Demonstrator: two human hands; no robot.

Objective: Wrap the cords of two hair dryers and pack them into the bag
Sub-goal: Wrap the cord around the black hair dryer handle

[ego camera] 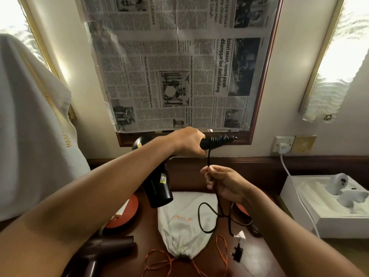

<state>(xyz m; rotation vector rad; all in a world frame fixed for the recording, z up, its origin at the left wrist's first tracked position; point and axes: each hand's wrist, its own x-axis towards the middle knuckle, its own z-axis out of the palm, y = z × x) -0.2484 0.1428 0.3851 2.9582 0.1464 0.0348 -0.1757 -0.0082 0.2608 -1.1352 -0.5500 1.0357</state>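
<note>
Two hands up: left (188, 141) grips black dryer (157, 184), right (223, 181) pinches cord (208, 158).

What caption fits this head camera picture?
Left hand holds black hair dryer; right hand winds its cord around the handle.

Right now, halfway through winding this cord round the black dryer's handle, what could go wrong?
1. The loose cord loops over the white bag beside the bag's orange drawstring; pulling could snag or tangle them.
2. The plug lies on the table; it may drag and whip as the right hand feeds cord.
3. The left hand holds the black dryer tilted above the table; a slip could drop it.
</note>
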